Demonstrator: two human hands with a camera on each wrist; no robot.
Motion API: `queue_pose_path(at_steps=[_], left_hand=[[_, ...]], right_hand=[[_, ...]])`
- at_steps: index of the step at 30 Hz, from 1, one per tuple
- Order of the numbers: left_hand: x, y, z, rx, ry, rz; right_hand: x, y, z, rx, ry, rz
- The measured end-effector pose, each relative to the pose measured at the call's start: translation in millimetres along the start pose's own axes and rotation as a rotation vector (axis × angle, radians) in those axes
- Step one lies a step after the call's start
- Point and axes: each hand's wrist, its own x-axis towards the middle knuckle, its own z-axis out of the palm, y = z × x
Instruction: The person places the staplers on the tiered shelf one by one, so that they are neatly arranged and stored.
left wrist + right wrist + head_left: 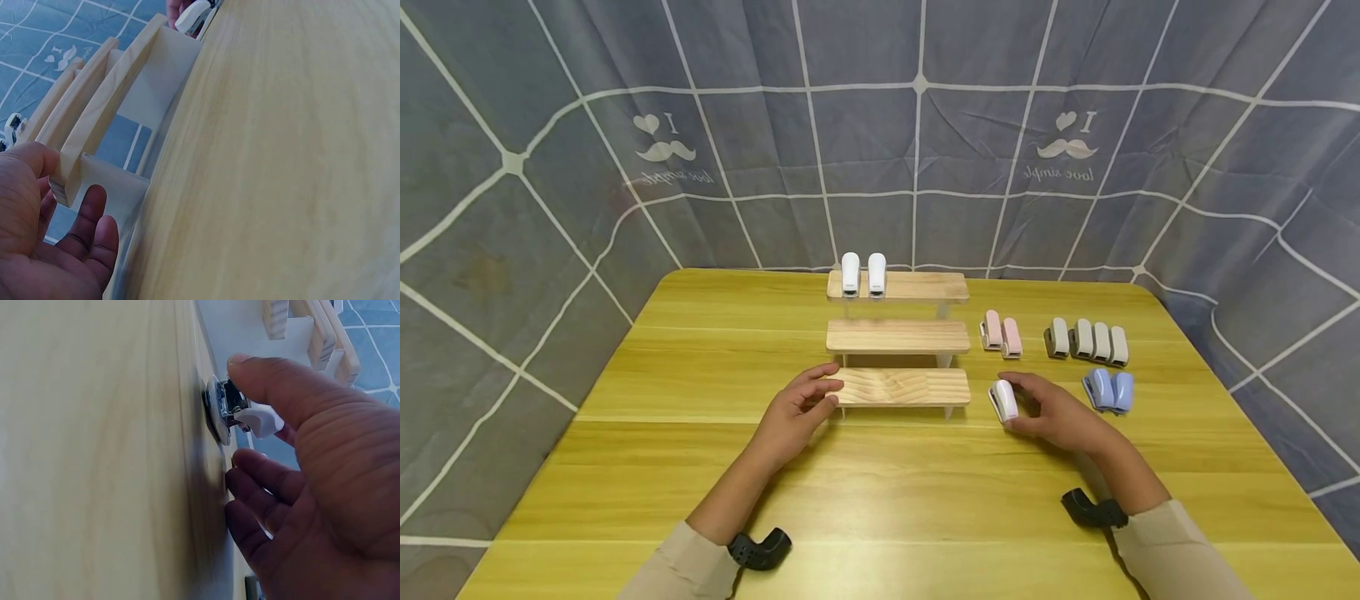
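On the lowest step of a three-tier wooden display stand (898, 388), the left hand (797, 412) holds the left end between thumb and fingers; in the left wrist view two fingers (103, 250) curl loosely below it. To the right of the stand, the right hand (1056, 412) pinches a white mini stapler (1003, 401) that sits on the table. Seen from the right wrist, that stapler's metal inside and raised white lever (259, 420) lie beside the thumb; the other fingers hang below. Two more white mini staplers (863, 275) stand side by side on the top step's left half.
Two pink mini staplers (1002, 335) lie right of the stand. Farther right is a row of several off-white ones (1088, 342), with two blue ones (1108, 392) in front. A grey checked curtain (865, 142) surrounds the yellow wood table (895, 500) at the back and sides.
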Motion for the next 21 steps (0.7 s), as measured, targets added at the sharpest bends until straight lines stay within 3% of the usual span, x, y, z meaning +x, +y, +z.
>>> queue_pose_path(at_steps=[12, 21], left_hand=[[0.4, 1.3, 0.7, -0.004, 0.003, -0.034], [-7.0, 35.1, -1.5, 0.014, -0.014, -0.044]], right_hand=[[-0.1, -2, 0, -0.034, 0.010, 0.006], [0.3, 1, 2, -0.050, 0.029, 0.012]])
